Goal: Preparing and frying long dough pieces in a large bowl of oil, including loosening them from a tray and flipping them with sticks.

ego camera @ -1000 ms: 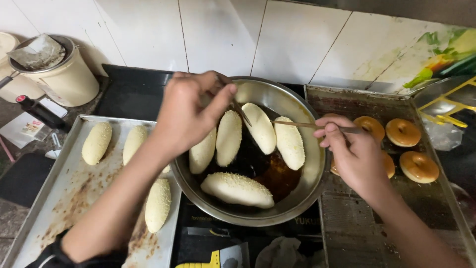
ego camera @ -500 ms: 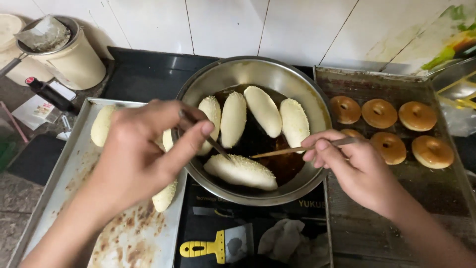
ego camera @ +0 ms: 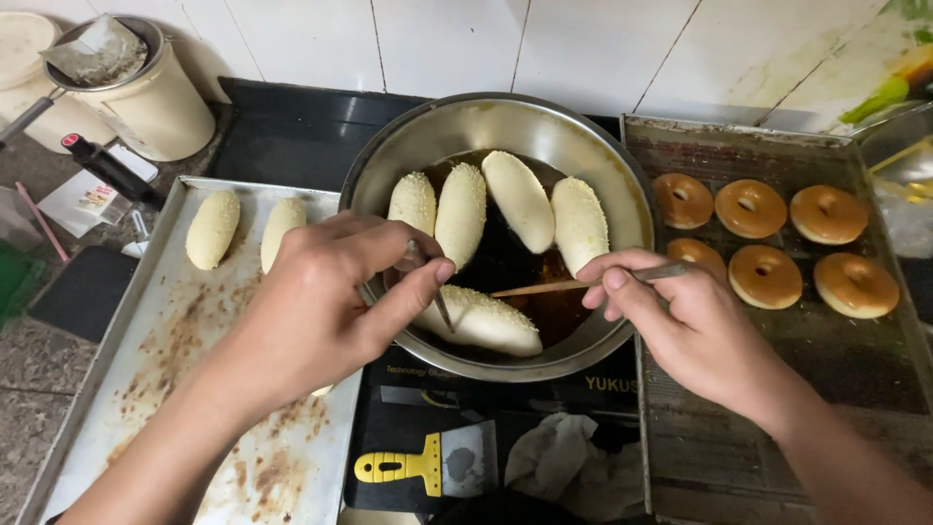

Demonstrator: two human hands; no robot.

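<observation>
Two hands hold sticks over pan; yellow-handled scraper below

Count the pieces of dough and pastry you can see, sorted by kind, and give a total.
Long dough pieces in the pan: 5
Long dough pieces on the left tray: 2 in clear view
Browned rings on the right tray: 6
Total: 13

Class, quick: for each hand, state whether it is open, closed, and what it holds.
Left hand: closed, fingers pinching a thin metal stick over the round steel pan.
Right hand: closed on a thin wooden stick.
</observation>
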